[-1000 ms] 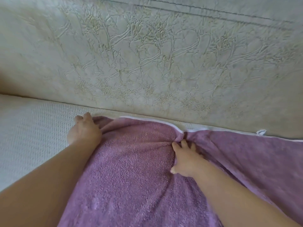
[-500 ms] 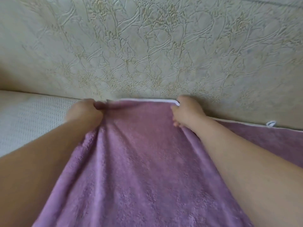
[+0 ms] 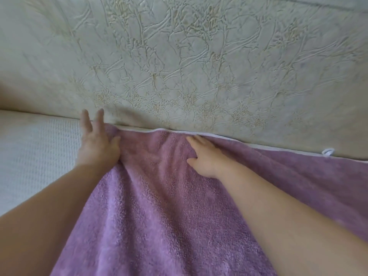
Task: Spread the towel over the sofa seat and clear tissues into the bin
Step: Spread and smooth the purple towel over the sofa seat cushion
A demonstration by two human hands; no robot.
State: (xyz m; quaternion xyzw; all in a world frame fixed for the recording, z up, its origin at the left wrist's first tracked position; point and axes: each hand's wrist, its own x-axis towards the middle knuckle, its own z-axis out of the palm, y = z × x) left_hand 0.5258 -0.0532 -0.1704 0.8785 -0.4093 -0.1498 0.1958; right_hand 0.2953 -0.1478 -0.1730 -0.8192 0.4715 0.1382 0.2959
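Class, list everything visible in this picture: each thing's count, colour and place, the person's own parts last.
cream embossed sofa backrest: one, cream, upright at the back
off-white woven sofa seat: one, off-white, bare at left
purple terry towel with white edging: one, purple, over the seat, far edge against the backrest
white fabric loop: one, white, towel's far edge, right
left hand: one, fingers straight, at towel's far left corner
right hand: one, flat on towel near far edge

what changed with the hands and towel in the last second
Both hands pushed the top edge of the towel up against the sofa back, then let go: the left hand now lies flat at its corner, the right hand flat on it. The towel still covers the seat, loop still at the right.
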